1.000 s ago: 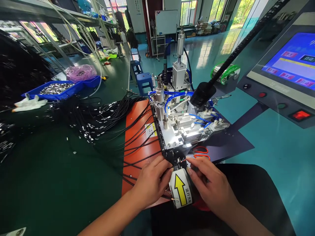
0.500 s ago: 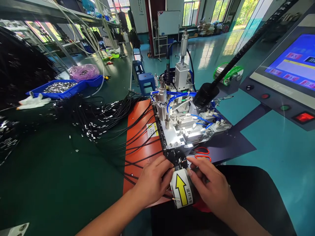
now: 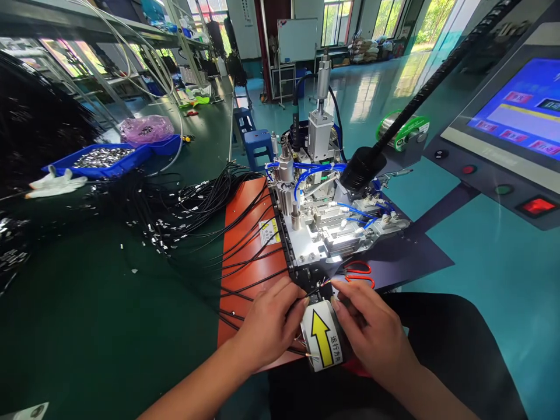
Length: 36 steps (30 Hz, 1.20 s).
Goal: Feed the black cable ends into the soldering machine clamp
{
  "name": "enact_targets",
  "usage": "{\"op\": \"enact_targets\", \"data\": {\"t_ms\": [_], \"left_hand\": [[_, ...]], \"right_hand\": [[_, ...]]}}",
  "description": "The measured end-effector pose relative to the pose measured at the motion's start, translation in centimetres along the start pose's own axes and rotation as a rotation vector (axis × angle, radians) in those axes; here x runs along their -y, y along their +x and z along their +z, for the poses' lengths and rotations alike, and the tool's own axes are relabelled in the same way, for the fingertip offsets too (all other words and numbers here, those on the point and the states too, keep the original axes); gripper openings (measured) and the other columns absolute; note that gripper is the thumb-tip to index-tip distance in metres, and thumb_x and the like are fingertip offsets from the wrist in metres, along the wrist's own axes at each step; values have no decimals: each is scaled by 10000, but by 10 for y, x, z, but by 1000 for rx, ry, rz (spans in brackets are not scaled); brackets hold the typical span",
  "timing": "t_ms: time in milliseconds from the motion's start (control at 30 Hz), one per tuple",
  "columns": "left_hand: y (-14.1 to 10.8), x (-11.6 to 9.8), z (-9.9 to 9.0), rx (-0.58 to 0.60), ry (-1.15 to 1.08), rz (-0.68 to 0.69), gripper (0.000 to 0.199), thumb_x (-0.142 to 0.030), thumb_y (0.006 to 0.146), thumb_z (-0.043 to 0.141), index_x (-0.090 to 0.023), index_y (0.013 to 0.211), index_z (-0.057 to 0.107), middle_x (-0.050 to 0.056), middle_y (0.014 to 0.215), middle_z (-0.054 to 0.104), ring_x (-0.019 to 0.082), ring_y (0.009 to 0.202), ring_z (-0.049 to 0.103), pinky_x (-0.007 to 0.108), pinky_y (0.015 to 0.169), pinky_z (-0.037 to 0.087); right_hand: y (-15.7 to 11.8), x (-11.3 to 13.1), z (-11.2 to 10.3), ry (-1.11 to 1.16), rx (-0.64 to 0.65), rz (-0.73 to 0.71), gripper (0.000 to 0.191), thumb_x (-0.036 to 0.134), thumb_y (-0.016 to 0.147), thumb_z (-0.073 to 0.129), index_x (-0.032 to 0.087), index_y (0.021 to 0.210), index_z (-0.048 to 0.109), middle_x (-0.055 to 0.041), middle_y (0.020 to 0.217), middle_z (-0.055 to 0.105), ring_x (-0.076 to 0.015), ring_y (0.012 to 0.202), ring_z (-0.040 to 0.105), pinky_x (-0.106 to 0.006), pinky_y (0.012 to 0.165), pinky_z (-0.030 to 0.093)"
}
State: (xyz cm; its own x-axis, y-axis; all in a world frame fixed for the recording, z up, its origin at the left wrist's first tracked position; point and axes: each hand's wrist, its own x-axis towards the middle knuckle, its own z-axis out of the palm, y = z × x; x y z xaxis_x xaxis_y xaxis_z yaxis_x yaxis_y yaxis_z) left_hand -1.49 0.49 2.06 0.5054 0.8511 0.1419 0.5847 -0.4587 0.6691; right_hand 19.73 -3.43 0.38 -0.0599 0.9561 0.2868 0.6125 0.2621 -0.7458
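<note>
Just in front of the machine, my left hand (image 3: 275, 318) pinches a thin black cable (image 3: 312, 291) between thumb and fingers. Fine coloured wires (image 3: 325, 283) fan out of the cable's stripped end and reach the index fingertip of my right hand (image 3: 371, 329). That hand's fingers are curled, and they partly hide the wire tips. Below the cable, between both hands, sits a white cover with a yellow arrow (image 3: 321, 338). Red-handled scissors (image 3: 359, 268) lie beyond my right hand, beside the metal machine (image 3: 317, 224).
Several black cables cross the orange board (image 3: 245, 233) from a cable bundle (image 3: 192, 204) on the green table. A blue tray (image 3: 105, 169) of small metal parts stands back left, near a white glove (image 3: 56, 182). A control panel (image 3: 490, 169) and black lamp (image 3: 362, 169) overhang the right.
The coloured wires at the cable end show more spread apart between my hands. Both hands stay in nearly the same place; the whole view has shifted slightly.
</note>
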Motion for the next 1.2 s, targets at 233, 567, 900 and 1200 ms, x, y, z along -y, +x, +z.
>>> {"op": "enact_targets", "data": {"t_ms": [233, 567, 900, 1200], "left_hand": [[0, -1, -1, 4, -11, 27, 167, -221, 1007, 449, -198, 903, 578, 34, 847, 576, 168, 787, 551, 269, 671, 439], [1, -1, -1, -3, 1, 16, 181, -240, 1015, 446, -194, 899, 578, 29, 838, 565, 159, 769, 540, 268, 667, 440], [-1, 0, -1, 10, -14, 19, 182, -244, 1019, 439, -201, 911, 579, 30, 827, 569, 164, 772, 547, 269, 661, 440], [-1, 0, -1, 13, -21, 9, 160, -236, 1012, 449, -201, 922, 576, 23, 842, 563, 160, 772, 535, 274, 675, 422]], "right_hand": [[3, 0, 0, 35, 40, 46, 245, 268, 982, 524, 212, 1183, 653, -63, 979, 656, -179, 777, 653, -302, 723, 566], [0, 1, -1, -4, -23, -28, 285, 242, 984, 513, 201, 1234, 644, -90, 1059, 672, -204, 930, 667, -321, 817, 563], [4, 1, 0, 92, 68, 75, 253, 271, 977, 532, 213, 1181, 671, -41, 914, 648, -160, 725, 630, -297, 690, 550], [10, 1, -8, 102, 7, 105, 244, 280, 959, 559, 232, 1176, 658, -14, 872, 625, -132, 623, 570, -278, 628, 517]]}}
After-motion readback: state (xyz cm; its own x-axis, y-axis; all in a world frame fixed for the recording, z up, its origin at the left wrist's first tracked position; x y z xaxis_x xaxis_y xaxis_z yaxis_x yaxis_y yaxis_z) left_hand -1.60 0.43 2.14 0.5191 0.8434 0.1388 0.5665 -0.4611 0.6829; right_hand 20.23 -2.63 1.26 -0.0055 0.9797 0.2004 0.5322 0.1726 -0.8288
